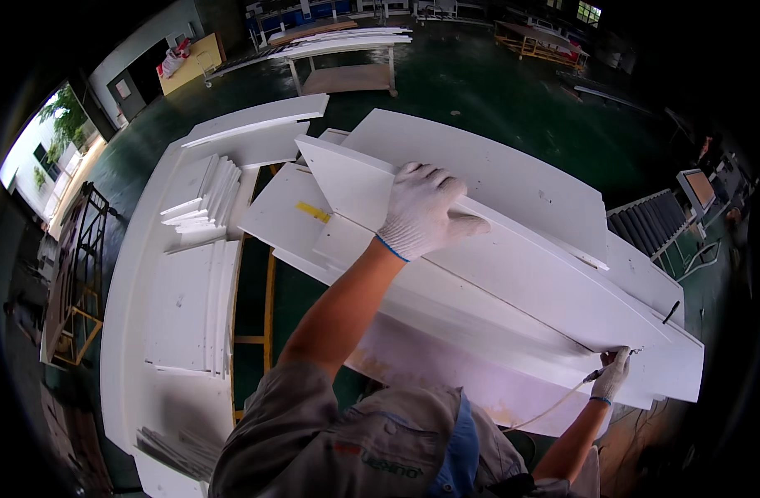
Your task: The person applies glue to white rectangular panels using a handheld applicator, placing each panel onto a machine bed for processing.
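Note:
My left hand, in a white knit glove with a blue cuff, is closed over the top edge of a long white panel. This panel stands on edge on other white boards, and a white end piece meets it at its left end. Far to the right, my gloved right hand is closed round a small dark tool low against the panel. A pale hose runs from that tool toward my body. The tool's exact kind and its tip are hidden by the hand.
Flat white boards lie stacked behind the panel, with a short yellow strip on one. To the left, another long table carries piles of white panels. A roller conveyor stands right; a bench is farther back.

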The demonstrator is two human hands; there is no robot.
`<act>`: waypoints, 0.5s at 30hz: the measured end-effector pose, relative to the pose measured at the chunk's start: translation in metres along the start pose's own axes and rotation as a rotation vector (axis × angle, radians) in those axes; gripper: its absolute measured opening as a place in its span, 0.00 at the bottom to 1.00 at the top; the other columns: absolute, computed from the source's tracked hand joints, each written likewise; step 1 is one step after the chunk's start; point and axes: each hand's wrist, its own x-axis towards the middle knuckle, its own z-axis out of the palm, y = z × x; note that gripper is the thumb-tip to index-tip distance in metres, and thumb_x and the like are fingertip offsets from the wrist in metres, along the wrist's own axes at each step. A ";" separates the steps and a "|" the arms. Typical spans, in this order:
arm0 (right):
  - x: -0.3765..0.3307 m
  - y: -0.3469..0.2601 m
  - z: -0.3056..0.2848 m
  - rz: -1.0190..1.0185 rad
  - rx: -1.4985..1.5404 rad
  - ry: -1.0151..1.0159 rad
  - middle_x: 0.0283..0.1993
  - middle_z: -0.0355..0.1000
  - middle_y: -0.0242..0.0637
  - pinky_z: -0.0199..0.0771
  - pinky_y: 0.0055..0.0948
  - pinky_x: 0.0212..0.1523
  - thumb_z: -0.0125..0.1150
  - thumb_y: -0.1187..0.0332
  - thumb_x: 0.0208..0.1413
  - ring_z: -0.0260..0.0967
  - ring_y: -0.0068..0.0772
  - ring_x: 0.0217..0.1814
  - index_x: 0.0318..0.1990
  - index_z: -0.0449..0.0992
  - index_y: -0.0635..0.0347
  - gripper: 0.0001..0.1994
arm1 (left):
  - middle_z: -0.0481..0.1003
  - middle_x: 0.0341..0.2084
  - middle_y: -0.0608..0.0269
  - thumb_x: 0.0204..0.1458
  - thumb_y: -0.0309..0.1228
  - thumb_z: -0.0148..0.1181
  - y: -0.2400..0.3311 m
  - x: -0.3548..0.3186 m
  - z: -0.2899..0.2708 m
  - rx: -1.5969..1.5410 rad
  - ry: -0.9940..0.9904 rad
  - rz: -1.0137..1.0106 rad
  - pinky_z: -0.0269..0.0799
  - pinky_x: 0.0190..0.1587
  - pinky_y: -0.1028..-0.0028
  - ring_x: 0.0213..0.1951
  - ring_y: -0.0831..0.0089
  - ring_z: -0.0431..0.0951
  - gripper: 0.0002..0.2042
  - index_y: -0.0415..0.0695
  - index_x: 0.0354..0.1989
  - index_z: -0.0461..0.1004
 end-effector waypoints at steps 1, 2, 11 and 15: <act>-0.003 -0.001 -0.004 0.006 -0.054 -0.019 0.37 0.74 0.31 0.75 0.32 0.41 0.60 0.42 0.66 0.70 0.26 0.36 0.44 0.75 0.59 0.25 | 0.78 0.28 0.62 0.29 0.51 0.81 0.002 -0.005 -0.003 -0.019 0.036 0.005 0.70 0.45 0.61 0.34 0.60 0.79 0.25 0.47 0.27 0.76; -0.002 0.004 -0.007 -0.002 -0.008 -0.038 0.37 0.74 0.31 0.73 0.31 0.39 0.59 0.41 0.66 0.69 0.25 0.34 0.46 0.76 0.60 0.26 | 0.78 0.28 0.62 0.29 0.51 0.81 0.004 -0.012 -0.007 -0.032 0.026 0.003 0.70 0.45 0.61 0.34 0.60 0.79 0.25 0.47 0.27 0.76; -0.044 0.019 -0.015 -0.245 0.021 -0.012 0.49 0.77 0.38 0.74 0.31 0.45 0.57 0.46 0.68 0.74 0.28 0.47 0.58 0.75 0.68 0.29 | 0.76 0.33 0.65 0.39 0.66 0.72 0.018 -0.073 -0.028 0.067 0.023 0.105 0.64 0.47 0.62 0.35 0.63 0.75 0.32 0.48 0.32 0.74; -0.034 0.016 -0.013 -0.028 0.061 0.144 0.28 0.72 0.31 0.70 0.29 0.34 0.63 0.51 0.64 0.70 0.24 0.28 0.46 0.77 0.65 0.21 | 0.76 0.24 0.59 0.41 0.65 0.72 -0.001 -0.018 -0.005 0.044 -0.057 0.096 0.71 0.36 0.59 0.28 0.56 0.76 0.31 0.46 0.26 0.73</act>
